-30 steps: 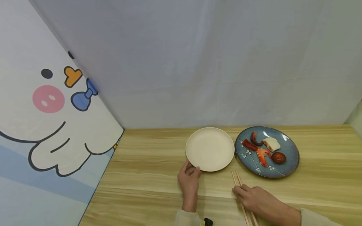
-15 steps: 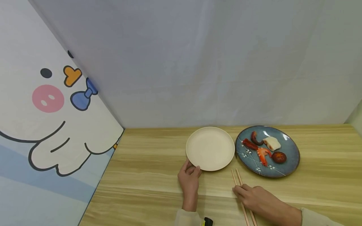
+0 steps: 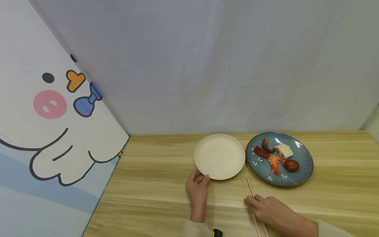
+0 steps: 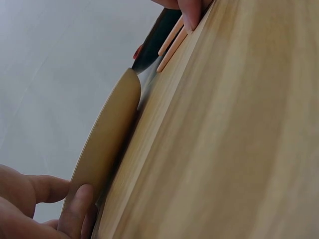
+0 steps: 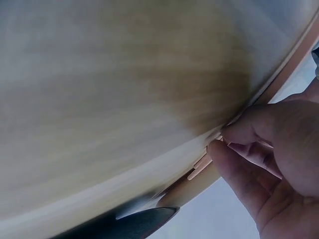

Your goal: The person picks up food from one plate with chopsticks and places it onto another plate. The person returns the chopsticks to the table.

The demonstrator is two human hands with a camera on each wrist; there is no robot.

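Note:
In the head view my left hand [image 3: 197, 191] pinches the near-left rim of a round cream plate [image 3: 219, 156], thumb over the edge; the left wrist view shows these fingers [image 4: 79, 211] against the plate's side. My right hand [image 3: 270, 210] grips a pair of pinkish chopsticks [image 3: 244, 187], tips on or close to the table and slightly apart. Beyond them lies a blue plate [image 3: 303, 174] with a shrimp [image 3: 274, 163], a shiitake mushroom cap [image 3: 291, 165], a white browned piece [image 3: 285, 151], a red strip [image 3: 261, 151] and a dark curled piece [image 3: 265, 144].
Both plates stand side by side, almost touching, near the back of the wood-grain table [image 3: 148, 184]. A pale cloth wall [image 3: 207, 82] rises behind the table. On the left stands a panel [image 3: 23, 125] with a cartoon print.

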